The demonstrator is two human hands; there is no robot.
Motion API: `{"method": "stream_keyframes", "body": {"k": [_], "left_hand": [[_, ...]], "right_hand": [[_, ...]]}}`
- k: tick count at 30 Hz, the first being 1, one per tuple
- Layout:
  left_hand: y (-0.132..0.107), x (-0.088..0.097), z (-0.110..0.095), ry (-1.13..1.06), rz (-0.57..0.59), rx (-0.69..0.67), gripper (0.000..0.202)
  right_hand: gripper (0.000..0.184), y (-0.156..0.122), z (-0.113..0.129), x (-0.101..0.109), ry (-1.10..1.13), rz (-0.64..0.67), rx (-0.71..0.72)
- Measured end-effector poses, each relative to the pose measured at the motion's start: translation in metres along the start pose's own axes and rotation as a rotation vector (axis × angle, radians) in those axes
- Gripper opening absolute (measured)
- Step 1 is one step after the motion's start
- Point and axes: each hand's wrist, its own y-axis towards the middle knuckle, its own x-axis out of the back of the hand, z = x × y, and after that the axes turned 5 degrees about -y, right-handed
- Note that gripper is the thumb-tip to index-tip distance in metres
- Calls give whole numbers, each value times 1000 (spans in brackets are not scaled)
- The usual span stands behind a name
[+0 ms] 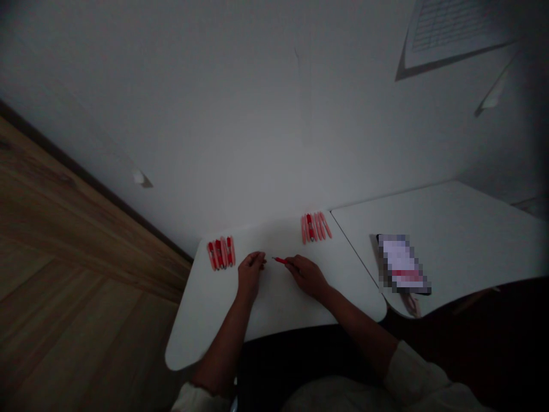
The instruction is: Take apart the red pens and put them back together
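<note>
My right hand [307, 276] grips a red pen [280, 260] whose thin dark tip points left. A small gap separates that tip from my left hand [250, 273], where the fingers are pinched together. Whatever the left fingers hold, if anything, is too small to make out. Left of my left hand lies a row of red and pink pens [221, 253] on the white table [274, 312]. A second row of mostly pink pens [315, 228], with a red one among them, lies beyond my right hand.
A tablet-like device [403, 264] with a blurred screen lies on an adjoining white table [467, 229] to the right, a strap [412, 306] beside it. The wall [240, 126] rises behind the tables. A printed sheet [454, 31] hangs there at upper right.
</note>
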Motion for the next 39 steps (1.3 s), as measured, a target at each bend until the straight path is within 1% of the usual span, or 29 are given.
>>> {"method": "stream_keyframes", "body": {"k": [3,5,7,10,14,22,25,29,34,39], "left_hand": [[-10,2,2,-225,68,80,33],[-13,2,2,-298,85,111,31],[-15,2,1,-325,94,121,29],[-15,0,1,-321,101,112,27],[-15,0,2,-212,111,67,29],[-19,-1,-3,-90,173,7,25],[-20,-2,-5,-82,204,-4,25],[-21,-1,-7,-119,230,23,25],[-20,-3,-5,-106,208,55,28],[-19,-11,-1,-249,200,180,32]], "right_hand": [[27,0,1,0,-26,8,-1],[28,0,1,0,-42,22,-5],[27,0,1,1,-55,35,-7],[27,0,1,1,-60,44,-3],[26,-1,1,1,-67,45,-1],[24,-2,1,1,-72,50,14],[24,-1,2,1,-77,54,12],[25,-1,3,1,-92,54,13],[25,-1,5,2,-143,62,17],[26,-2,7,3,-151,76,1]]}}
